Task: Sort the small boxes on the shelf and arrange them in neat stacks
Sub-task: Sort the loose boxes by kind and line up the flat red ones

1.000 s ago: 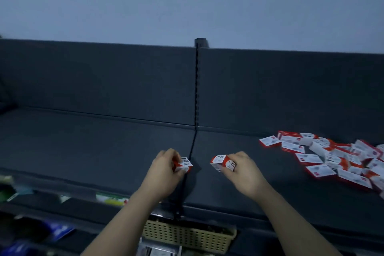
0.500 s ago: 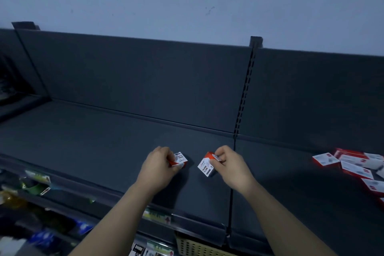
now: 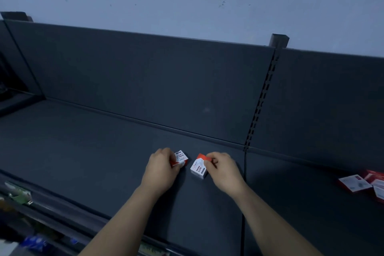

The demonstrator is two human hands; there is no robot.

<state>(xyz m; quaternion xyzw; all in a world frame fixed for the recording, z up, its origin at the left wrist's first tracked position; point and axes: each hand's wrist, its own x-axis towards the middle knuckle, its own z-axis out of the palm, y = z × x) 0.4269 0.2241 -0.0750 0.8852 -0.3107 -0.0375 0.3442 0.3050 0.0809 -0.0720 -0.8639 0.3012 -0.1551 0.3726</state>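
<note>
My left hand [image 3: 161,169] grips a small red and white paper clip box [image 3: 180,158] just above the dark grey shelf [image 3: 87,160]. My right hand [image 3: 223,169] pinches a second box of the same kind [image 3: 198,167] by its red end; the box tilts down toward the shelf surface. The two boxes are a short gap apart near the middle of the shelf. A few more red and white boxes [image 3: 355,184] lie loose at the far right edge of the view, partly cut off.
The shelf's dark back panel [image 3: 145,81] rises behind my hands, with a slotted upright post [image 3: 261,97] to the right. A lower shelf [image 3: 25,214] with assorted packets and price tags shows along the bottom left. A pale wall is above.
The view and both hands have shifted left along the shelf, leaving the box pile near the right edge. The right-hand box has tipped down closer to the shelf.
</note>
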